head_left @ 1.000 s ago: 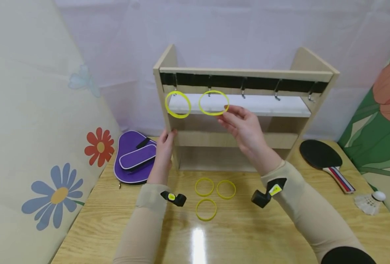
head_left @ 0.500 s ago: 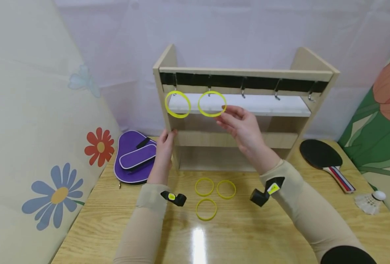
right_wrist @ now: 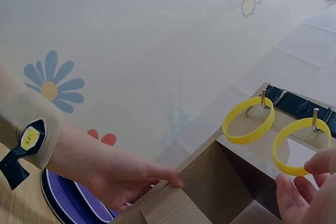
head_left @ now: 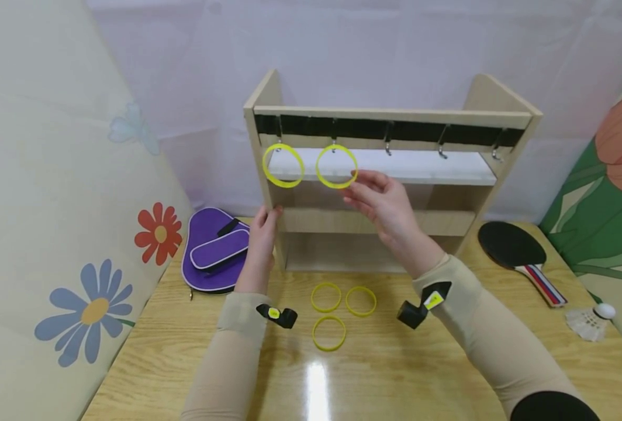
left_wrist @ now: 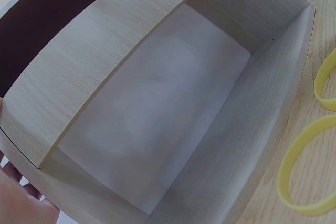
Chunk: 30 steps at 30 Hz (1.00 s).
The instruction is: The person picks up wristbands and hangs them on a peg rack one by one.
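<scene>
**One pinched, one hung, three lying flat**

The right hand (head_left: 379, 202) pinches a held ring (right_wrist: 290, 170), yellow, between thumb and fingertips at its lower right rim. It is upright, its top at the second hook from the left edge of the shelf unit (head_left: 337, 222), seemingly looped over. The left hand (head_left: 262, 237) grips the unit's left side panel, thumb over the front edge.

Handling, judged: light, thin-walled, keeps its round; probably springy, hardly fragile. Smooth, so apt to swivel. Best held low on the rim, upper arc left free.

Count: five yellow rings. One held; one hanging ring (right_wrist: 244, 139) at the leftmost hook; three loose rings (head_left: 329, 349) on the table (head_left: 148, 362), before the unit's bottom edge. Five hooks (head_left: 387, 149). One purple case (head_left: 203, 234), table's left edge; one black paddle (head_left: 511, 245) and one shuttlecock (head_left: 587, 324), right edge.
</scene>
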Each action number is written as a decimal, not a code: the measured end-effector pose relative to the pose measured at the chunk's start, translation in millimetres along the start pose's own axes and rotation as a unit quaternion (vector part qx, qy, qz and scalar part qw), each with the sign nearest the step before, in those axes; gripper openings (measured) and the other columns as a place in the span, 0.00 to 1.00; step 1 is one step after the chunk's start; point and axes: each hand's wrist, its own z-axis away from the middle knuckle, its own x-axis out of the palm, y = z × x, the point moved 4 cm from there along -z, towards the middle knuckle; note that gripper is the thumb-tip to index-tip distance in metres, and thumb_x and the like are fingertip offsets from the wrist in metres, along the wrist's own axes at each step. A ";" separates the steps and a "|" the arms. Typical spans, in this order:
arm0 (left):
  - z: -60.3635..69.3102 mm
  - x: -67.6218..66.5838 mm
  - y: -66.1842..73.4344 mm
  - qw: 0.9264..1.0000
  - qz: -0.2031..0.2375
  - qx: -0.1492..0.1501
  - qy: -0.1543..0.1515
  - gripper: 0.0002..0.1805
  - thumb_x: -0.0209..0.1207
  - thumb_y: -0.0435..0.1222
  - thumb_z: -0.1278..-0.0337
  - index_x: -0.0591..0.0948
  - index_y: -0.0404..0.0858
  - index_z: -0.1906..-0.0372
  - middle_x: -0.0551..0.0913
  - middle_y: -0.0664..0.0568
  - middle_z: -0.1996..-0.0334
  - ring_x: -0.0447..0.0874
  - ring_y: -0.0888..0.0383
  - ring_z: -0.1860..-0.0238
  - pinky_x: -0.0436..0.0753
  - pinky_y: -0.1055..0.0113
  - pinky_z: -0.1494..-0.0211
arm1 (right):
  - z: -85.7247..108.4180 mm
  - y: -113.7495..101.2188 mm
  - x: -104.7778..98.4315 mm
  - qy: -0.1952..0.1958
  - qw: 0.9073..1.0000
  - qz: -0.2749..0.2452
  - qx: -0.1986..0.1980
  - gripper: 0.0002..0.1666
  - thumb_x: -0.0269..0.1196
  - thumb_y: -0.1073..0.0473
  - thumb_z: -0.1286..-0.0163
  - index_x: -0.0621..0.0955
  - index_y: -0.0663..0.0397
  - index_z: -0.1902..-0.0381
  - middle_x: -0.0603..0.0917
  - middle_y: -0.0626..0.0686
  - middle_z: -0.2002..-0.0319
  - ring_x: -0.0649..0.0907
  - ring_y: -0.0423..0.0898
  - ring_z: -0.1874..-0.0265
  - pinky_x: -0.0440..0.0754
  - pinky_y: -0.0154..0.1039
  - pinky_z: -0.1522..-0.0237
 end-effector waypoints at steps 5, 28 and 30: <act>1.0 -0.1 0.6 1.000 0.003 0.004 -0.004 0.22 0.49 0.40 0.30 0.73 0.39 0.35 0.77 0.49 0.51 0.75 0.59 0.54 0.74 0.66 0.48 | -0.1 1.4 0.0 0.000 1.000 0.003 0.000 0.12 0.59 0.71 0.30 0.76 0.59 0.50 0.81 0.53 0.58 0.87 0.42 0.63 0.84 0.31 0.58; -0.2 -0.1 -0.4 1.000 -0.002 -0.004 0.001 0.21 0.50 0.40 0.30 0.74 0.38 0.37 0.76 0.51 0.52 0.74 0.59 0.53 0.73 0.66 0.47 | 9.9 31.9 -39.9 0.007 0.994 0.106 0.032 0.23 0.57 0.71 0.29 0.69 0.72 0.38 0.82 0.52 0.61 0.86 0.40 0.64 0.85 0.33 0.57; -0.4 0.0 -0.5 1.000 0.000 -0.004 0.002 0.21 0.50 0.40 0.30 0.74 0.38 0.37 0.77 0.51 0.53 0.74 0.59 0.54 0.73 0.66 0.47 | 10.6 36.7 -44.1 0.009 0.993 0.114 0.037 0.23 0.56 0.71 0.29 0.69 0.73 0.38 0.82 0.51 0.62 0.86 0.40 0.65 0.85 0.32 0.58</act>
